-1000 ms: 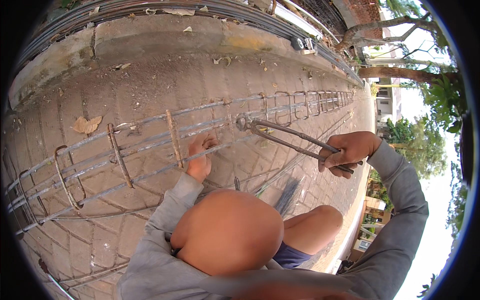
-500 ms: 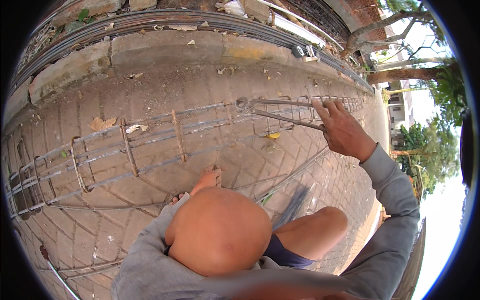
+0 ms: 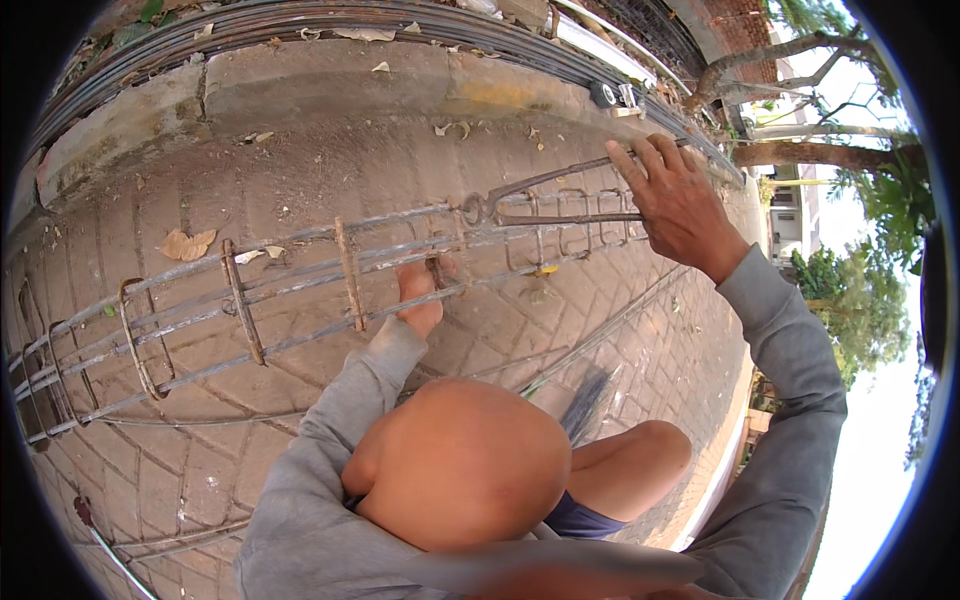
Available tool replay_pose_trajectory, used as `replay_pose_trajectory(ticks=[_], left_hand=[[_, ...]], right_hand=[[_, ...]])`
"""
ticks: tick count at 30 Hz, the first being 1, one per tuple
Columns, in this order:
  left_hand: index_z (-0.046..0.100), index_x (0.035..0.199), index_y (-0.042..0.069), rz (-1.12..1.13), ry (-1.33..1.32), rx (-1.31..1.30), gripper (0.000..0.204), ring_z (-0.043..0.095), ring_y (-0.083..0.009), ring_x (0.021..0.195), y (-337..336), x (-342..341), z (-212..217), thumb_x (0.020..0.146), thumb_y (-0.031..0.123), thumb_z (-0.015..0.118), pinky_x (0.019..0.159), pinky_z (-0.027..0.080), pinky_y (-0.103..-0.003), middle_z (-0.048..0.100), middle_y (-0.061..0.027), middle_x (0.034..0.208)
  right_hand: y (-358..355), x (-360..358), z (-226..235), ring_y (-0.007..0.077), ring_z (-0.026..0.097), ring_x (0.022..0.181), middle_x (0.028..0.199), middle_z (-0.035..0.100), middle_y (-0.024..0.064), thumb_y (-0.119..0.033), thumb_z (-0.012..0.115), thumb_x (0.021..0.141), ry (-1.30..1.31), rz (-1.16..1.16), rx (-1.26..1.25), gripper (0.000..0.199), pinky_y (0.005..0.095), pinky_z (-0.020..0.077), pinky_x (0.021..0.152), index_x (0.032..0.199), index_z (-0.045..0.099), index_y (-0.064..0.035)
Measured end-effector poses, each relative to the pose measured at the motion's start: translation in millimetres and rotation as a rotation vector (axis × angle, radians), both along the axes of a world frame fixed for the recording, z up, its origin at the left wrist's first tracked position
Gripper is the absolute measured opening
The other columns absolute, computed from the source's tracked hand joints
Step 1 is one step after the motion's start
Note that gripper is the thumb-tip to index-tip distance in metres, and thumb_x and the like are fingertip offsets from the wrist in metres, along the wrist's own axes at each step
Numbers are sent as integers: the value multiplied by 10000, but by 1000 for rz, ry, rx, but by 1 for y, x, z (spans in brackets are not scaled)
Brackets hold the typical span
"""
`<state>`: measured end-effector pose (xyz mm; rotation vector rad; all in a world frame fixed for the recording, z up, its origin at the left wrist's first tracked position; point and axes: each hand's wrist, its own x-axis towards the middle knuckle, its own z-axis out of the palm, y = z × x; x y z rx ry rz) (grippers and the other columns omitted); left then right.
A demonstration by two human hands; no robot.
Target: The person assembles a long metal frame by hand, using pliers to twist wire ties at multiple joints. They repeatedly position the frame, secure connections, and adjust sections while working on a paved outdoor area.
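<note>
A long rebar cage (image 3: 300, 283) of straight bars and rusty square stirrups runs across in front of me. My right hand (image 3: 680, 208) grips long-handled steel pincers (image 3: 570, 218) by their spread handles. Their round head is at the cage's far top bar, beside a stirrup. My left hand (image 3: 420, 292) reaches between the cage bars, just left of the pincers' head. Its fingers are curled near a stirrup, and bars partly cover them; whatever they pinch is too small to make out.
Brick paving (image 3: 250, 470) lies under the cage. Beyond it runs a concrete kerb (image 3: 330, 85) with long steel bars (image 3: 250, 35) behind. Thin rods (image 3: 610, 335) lie on the right, a metal-shafted tool (image 3: 110, 550) at lower left. A tree trunk (image 3: 810, 152) stands far right.
My left hand has moved forward from beside my knee into the cage. The pincers' handles have spread wider in my right hand, while their head stays near the same bar.
</note>
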<state>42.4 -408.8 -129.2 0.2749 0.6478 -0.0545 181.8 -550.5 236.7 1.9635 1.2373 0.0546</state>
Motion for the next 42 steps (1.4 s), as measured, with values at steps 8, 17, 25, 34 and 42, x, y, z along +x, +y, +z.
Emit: replay_pose_trajectory(ticks=[8, 17, 25, 34, 42], left_hand=[[674, 1221, 28, 167, 24, 37, 295, 669, -184, 863, -29, 7, -19, 946, 76, 770, 767, 553, -357, 703, -61, 988], [632, 1256, -23, 171, 99, 375, 329, 684, -199, 1025, -40, 5, -10, 941, -25, 726, 845, 561, -353, 696, -90, 1178], [570, 1370, -14, 183, 33, 393, 441, 653, -232, 1182, -43, 4, -23, 953, -34, 711, 953, 578, -381, 658, -128, 1298], [632, 1249, -33, 221, -87, 323, 338, 638, -183, 1081, -45, -15, -44, 923, -114, 601, 935, 521, -346, 673, -89, 1200], [602, 1276, -31, 258, -13, 478, 382, 619, -182, 1167, -42, -4, -13, 907, -128, 614, 986, 507, -334, 642, -87, 1230]], right_hand=[[-7, 7, -5, 311, 572, 1112, 1162, 576, 134, -183, 671, 937, 40, -84, 30, 492, 435, 509, 937, 1362, 548, 31], [0, 7, -1, 320, 583, 1089, 1091, 572, 124, -215, 670, 965, 125, -173, 13, 254, 459, 526, 872, 1113, 587, -26], [-4, 28, -6, 292, 608, 1000, 939, 576, 89, -285, 653, 989, 50, 36, 10, 231, 484, 497, 862, 1031, 592, -66], [-25, 57, -21, 319, 634, 891, 892, 583, 110, -248, 657, 997, 217, -3, 45, 203, 441, 507, 758, 985, 565, -67], [-11, 56, -1, 376, 624, 912, 903, 626, 163, -207, 705, 941, 410, -324, -101, 206, 491, 489, 799, 916, 588, -39]])
